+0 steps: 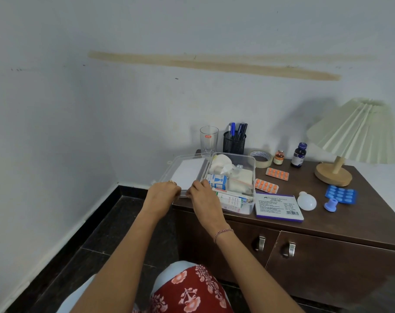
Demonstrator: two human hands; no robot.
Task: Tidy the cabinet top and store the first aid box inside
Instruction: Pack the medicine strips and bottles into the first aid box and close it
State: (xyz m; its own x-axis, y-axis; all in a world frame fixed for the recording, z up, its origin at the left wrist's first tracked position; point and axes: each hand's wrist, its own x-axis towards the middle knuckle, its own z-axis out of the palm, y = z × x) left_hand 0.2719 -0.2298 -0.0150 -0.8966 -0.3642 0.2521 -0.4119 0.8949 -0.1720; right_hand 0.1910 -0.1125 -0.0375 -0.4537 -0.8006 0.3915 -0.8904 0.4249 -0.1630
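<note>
Pale blue-grey wall (146, 98) with a tan smear (214, 64) — dark stone floor (115, 233), black skirting (99, 208), dark wood cabinet (327, 256), pleated lamp (354, 132).

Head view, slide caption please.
Left hand and right hand grip the open lid of the clear first aid box.

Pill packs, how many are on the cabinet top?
3. One orange pack by the tape roll, another orange pack beside the clear box, and a blue pack near the lamp. More may be hidden inside the box.
</note>
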